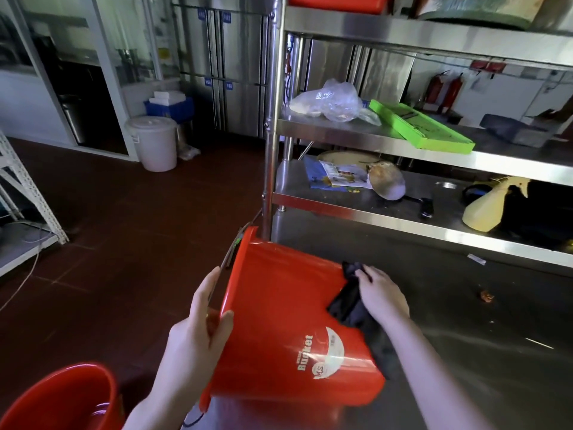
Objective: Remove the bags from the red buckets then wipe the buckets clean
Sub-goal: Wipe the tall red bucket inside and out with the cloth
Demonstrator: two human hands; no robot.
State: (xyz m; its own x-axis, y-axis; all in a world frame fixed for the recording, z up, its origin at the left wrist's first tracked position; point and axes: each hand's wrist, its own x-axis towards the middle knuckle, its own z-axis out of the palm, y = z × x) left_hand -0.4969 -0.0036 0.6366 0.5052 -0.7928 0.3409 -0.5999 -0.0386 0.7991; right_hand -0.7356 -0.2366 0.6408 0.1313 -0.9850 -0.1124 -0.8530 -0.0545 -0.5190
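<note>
Fingers [208, 285] of the left hand [193, 333] grip the rim of the tipped red plastic bucket [279, 305] on the steel desk [465, 352]. The right hand [383, 294] presses a dark cloth [350, 302] against the bucket's wall with flat fingers. The bucket's inside is hidden.

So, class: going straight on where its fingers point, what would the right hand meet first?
Probably the dark cloth bunched ahead of the right hand, then bare wall of the red bucket towards the rim.

A glossy red bucket [279, 305] with a white label [325, 352] lies on its side at the steel worktop's [465, 352] left edge, mouth facing left, a dark cloth [347, 302] draped over its upper wall, while a second red bucket [62, 398] stands upright off the front-left corner.
</note>
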